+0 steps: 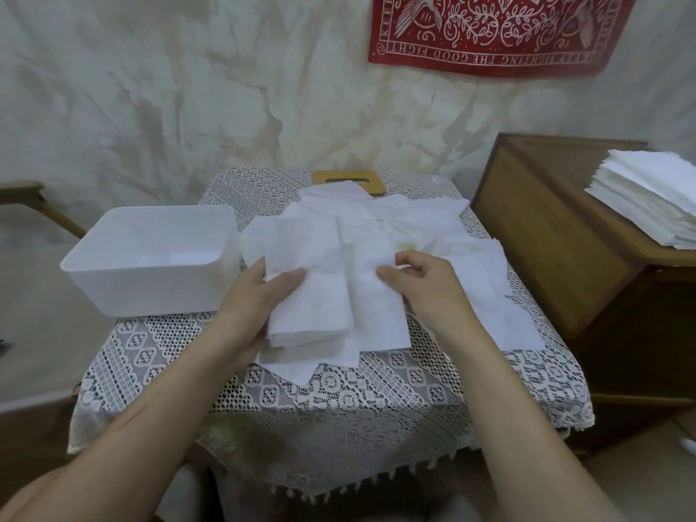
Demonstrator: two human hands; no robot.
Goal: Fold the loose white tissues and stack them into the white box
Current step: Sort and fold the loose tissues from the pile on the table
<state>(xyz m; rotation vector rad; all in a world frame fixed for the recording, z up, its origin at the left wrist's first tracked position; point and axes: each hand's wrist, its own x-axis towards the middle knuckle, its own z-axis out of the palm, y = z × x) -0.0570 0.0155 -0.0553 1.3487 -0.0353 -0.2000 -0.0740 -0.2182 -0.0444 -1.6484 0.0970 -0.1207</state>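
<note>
Loose white tissues (380,224) lie spread over the middle and right of a small table. My left hand (260,295) grips a folded stack of tissues (312,314) from the left, thumb on top. My right hand (418,280) pinches the edge of a tissue (376,295) lying beside that stack. The white box (113,273) stands on the table's left side, close to my left hand, and looks nearly empty.
The table wears a white lace cloth (339,401). A wooden lid with a slot (348,180) lies at the back under tissues. A wooden cabinet (557,235) on the right carries another pile of white tissues (651,197). A red banner (497,28) hangs on the wall.
</note>
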